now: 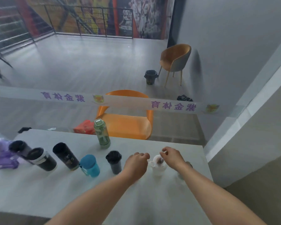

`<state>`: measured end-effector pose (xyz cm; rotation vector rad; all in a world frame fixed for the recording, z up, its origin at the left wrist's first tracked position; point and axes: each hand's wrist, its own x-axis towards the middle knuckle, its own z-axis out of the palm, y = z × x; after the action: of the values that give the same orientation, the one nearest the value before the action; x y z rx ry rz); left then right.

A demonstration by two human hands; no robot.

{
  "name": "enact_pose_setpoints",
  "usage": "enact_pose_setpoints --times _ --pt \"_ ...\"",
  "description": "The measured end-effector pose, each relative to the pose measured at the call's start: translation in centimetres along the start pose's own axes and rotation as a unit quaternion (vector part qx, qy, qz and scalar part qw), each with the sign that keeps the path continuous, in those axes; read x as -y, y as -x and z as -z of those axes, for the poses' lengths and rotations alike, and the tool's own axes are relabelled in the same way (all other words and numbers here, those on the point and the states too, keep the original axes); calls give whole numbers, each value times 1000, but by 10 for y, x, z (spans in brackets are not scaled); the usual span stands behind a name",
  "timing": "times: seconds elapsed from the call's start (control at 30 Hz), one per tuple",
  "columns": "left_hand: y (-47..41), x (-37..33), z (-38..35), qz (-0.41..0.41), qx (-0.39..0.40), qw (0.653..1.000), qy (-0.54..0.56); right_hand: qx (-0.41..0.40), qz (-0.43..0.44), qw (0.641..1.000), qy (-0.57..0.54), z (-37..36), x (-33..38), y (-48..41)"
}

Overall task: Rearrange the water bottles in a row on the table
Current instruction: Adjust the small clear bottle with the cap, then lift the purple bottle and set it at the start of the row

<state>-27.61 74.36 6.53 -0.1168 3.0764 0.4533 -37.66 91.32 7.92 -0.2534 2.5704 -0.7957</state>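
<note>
Grey table [152, 200] underfoot of everything, wider than the view, far edge against a glass pane. Beyond the fingers and to their left: tall green bottle [102, 134], upright, alone, well out of line, far from either hand but nearer the left. Left of the fingers, a rough row of five: three dark tumblers, namely grey one [20, 149], banded one [40, 159] and black one [66, 155], then teal bottle [89, 165], then small black cup [114, 161] just beside the left knuckles; all upright, long axes vertical though splayed by the wide lens. Between the two hands: white cup [157, 164], upright, lid up. Behind the right wrist, a blurred clear bottle [184, 169], mostly hidden. Eight vessels counted, one uncertain. Left hand [136, 163] loosely curled, holding nothing, just left of the white cup. Right hand [172, 155] with fingertips [165, 151] pinched together over the white cup's lid; whether touching it, cannot tell. Likely next: settling the white cup into line, then fetching the green bottle, a forward-left reach best suited to the left hand.
</note>
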Motion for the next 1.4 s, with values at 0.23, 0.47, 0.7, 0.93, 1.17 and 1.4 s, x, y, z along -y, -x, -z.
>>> enact_pose_setpoints --times 0.23,0.47,0.7,0.93,1.17,1.4 --pt "117 151 52 68 -67 995 -10 18 93 995 20 -120 158 39" --pt "207 290 94 156 -90 984 -4 75 179 978 81 -222 295 72" --pt "239 387 124 240 -107 965 6 102 245 960 88 -291 393 55" --pt "245 489 154 317 -100 943 -21 146 279 946 70 -354 492 3" --pt "260 590 180 361 -109 926 5 195 309 928 78 -421 581 -31" --pt "243 670 172 360 -99 924 81 240 268 929 82 -477 628 -55"
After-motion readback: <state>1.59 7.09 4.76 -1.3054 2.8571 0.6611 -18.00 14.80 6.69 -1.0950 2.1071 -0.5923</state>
